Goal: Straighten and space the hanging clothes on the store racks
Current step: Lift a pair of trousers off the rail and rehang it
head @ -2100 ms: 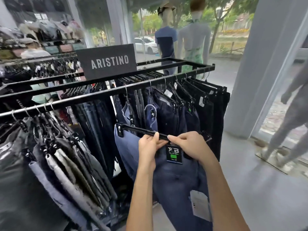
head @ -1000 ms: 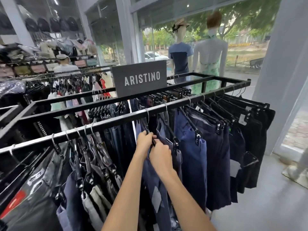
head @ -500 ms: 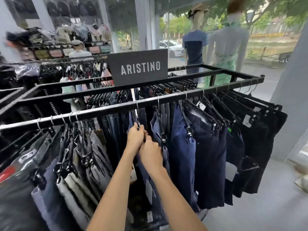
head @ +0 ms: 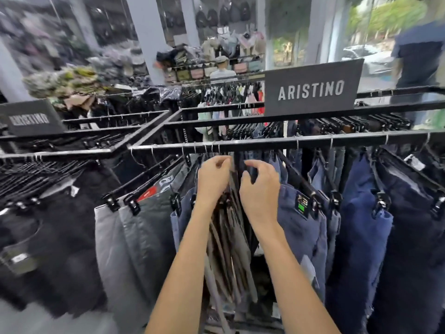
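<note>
Currently: black rack rail (head: 265,143) spans 9 to 3 o'clock across mid-frame. Hanging off it are black trousers (head: 60,225) at 9, grey plastic-wrapped trousers (head: 134,249) at 8, navy trousers (head: 361,237) at 3 to 4, and blue shorts (head: 301,237) just right of centre. Tan bunch (head: 231,249) hangs packed tight at centre, running toward 6, between both forearms. ARISTINO sign (head: 310,89) sits on the rack at 1. Left hand (head: 212,179) is at the bunch's top, fingers curled round its hangers. Right hand (head: 261,189) is just beside, at the bunch's 3 o'clock, fingers curled over a dark edge; blur hides what they pinch. Green tag (head: 302,204) is on the shorts' waistband.
</note>
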